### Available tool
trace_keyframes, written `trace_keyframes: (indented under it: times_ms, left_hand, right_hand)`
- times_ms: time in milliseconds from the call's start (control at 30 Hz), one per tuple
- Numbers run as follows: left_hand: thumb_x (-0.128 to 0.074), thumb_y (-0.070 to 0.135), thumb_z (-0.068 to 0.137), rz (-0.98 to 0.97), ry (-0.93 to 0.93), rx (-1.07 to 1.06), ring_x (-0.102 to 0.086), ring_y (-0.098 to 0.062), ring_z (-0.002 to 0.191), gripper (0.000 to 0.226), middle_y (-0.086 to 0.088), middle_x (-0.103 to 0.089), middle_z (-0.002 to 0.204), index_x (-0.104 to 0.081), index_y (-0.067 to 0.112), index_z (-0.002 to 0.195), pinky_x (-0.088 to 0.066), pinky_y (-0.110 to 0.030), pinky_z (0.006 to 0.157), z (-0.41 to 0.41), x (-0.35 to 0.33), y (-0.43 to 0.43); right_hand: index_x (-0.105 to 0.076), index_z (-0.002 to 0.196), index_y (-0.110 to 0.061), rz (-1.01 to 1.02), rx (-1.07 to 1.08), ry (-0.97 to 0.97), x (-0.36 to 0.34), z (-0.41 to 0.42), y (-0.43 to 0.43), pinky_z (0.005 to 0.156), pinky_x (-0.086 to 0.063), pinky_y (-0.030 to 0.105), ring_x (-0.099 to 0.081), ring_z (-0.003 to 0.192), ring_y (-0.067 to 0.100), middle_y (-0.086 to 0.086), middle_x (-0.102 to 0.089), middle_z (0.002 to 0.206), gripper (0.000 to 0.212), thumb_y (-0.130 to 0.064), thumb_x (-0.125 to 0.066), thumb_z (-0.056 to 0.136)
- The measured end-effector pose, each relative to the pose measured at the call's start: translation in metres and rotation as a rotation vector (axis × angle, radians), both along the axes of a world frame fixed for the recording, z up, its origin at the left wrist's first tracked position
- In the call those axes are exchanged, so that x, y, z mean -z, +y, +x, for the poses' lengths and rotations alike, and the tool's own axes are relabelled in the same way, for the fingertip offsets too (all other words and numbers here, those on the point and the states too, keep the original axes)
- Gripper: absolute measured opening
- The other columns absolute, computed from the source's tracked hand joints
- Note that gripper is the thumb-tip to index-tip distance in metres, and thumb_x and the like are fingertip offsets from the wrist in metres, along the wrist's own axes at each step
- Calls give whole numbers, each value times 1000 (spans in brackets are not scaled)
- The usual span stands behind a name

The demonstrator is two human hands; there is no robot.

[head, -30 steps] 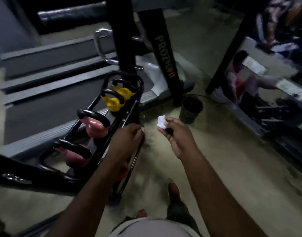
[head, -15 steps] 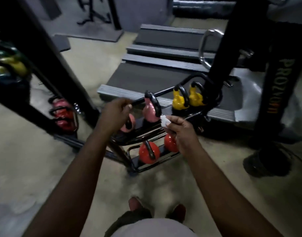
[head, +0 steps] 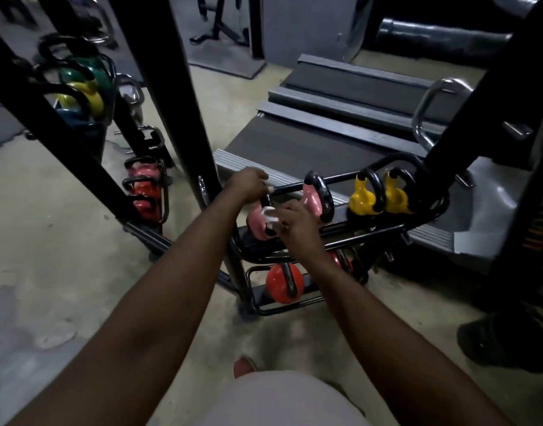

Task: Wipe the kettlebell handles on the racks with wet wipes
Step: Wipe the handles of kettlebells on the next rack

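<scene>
In the upper right of the frame we see a grey treadmill (head: pixel 340 139). Before it, in the middle, stands the black rack (head: pixel 290 187) with pink, yellow and red kettlebells. Our left grip (head: pixel 248 184) is curled around the top rail of the rack. Our right grip (head: pixel 294 219) pinches the white wet wipe (head: pixel 267 215), which touches the leftmost pink kettlebell (head: pixel 256 221).
</scene>
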State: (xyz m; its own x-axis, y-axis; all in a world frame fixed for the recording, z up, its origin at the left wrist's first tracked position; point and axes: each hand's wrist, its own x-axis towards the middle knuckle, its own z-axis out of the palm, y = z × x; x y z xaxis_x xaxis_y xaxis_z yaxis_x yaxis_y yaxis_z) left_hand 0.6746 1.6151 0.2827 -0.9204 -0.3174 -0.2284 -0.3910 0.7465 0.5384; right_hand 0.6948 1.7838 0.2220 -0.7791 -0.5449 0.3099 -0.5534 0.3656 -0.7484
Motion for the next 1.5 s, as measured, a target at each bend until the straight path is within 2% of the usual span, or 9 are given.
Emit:
trace_keyframes:
  times_ms: [233,400,733,900,1000,1133,1300,1400,1500]
  left_hand:
    - [-78,18,80,104,131,-62,-67,-21,106,32,-6,-73,112,-74,15,112,-52,-37,96,8,28,3]
    - [-78,14,81,150,149,-89,-65,-13,107,42,-1,-71,118,-70,21,122,-50,-32,100,6,28,3]
    - [-79,11,80,162,150,-190,-62,-14,111,47,-2,-67,124,-68,15,125,-46,-23,94,8,27,7]
    - [-77,8,77,350,380,-369,-62,-8,114,42,5,-70,118,-70,20,117,-47,-34,104,21,44,20]
    - [-70,7,85,226,535,-568,-59,0,110,37,10,-67,120,-68,23,119,-43,-9,92,44,45,49]
    - [-67,9,90,-79,686,-612,-59,-7,103,26,1,-62,115,-69,15,115,-47,-15,89,83,65,104]
    - [-66,-1,83,-280,590,-466,-54,-22,116,39,-8,-57,128,-69,10,120,-46,-31,99,85,96,130]
    - [-58,1,85,-308,624,-435,-54,-25,113,36,-10,-60,127,-69,8,119,-49,-33,96,77,90,126]
    - [-57,15,92,-336,625,-373,-56,-28,110,32,-11,-60,126,-68,9,121,-50,-35,90,77,91,122]
  right_hand:
    - [-66,100,-26,138,14,-203,23,5,-4,78,-39,17,-43,81,-12,-23,-46,87,17,-33,-67,85]
    - [-78,89,-16,58,-36,42,32,-2,8,71,-41,15,-52,81,0,-10,-55,87,16,-20,-63,87]
    - [-77,94,-19,-44,-285,-247,19,-46,23,80,-49,13,-63,92,0,-11,-66,97,15,-16,-80,79]
    - [-72,86,-24,-172,-173,-617,14,-80,8,90,-56,44,-68,99,21,2,-72,100,10,-16,-78,82]
    - [-71,88,-17,-220,-205,-786,11,-89,6,87,-58,48,-68,100,35,16,-69,102,12,-11,-78,81]
    - [-74,87,-23,-143,-341,-587,4,-90,-3,89,-55,32,-70,93,12,0,-75,97,16,-8,-78,80]
    - [-78,84,-33,-28,-372,-487,-5,-117,-26,82,-58,46,-71,82,19,-3,-75,85,10,-32,-78,75]
    - [-81,81,-15,93,-647,-83,-18,-115,-25,66,-43,7,-60,73,8,-18,-58,64,6,-14,-81,75]
    - [-81,80,-12,245,-774,145,-31,-123,-45,61,-41,9,-55,63,-5,-13,-69,68,8,-7,-76,76]
